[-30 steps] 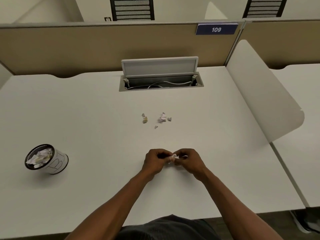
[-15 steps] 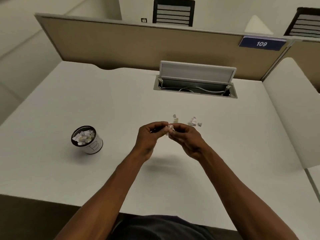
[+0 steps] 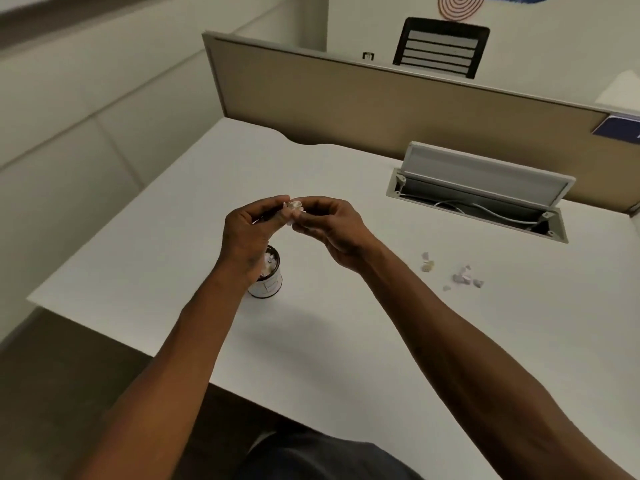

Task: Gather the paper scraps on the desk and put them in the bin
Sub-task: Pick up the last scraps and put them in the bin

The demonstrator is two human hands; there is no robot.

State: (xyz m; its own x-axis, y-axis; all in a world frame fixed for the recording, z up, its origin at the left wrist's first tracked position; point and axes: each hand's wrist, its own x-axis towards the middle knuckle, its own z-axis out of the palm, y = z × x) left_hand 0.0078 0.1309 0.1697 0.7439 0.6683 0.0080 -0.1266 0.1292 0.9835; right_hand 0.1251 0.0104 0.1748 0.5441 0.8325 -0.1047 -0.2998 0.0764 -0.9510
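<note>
My left hand [image 3: 251, 230] and my right hand [image 3: 327, 225] meet in the air, and both pinch a small wad of paper scraps [image 3: 295, 206] between their fingertips. The hands hover just above and beyond the small white bin [image 3: 268, 284], whose black rim is partly hidden behind my left wrist. White scraps show inside it. Several loose paper scraps [image 3: 462, 275] lie on the white desk [image 3: 346, 323] to the right, apart from both hands.
An open cable tray [image 3: 481, 206] with a raised lid is set into the desk at the back right. A tan partition [image 3: 381, 109] closes the far edge, with a black chair behind it. The desk's left edge drops to the floor.
Both hands have carried the wad leftward and higher, from the desk's middle to over the bin. The view has swung left, so the loose scraps now lie at the right.
</note>
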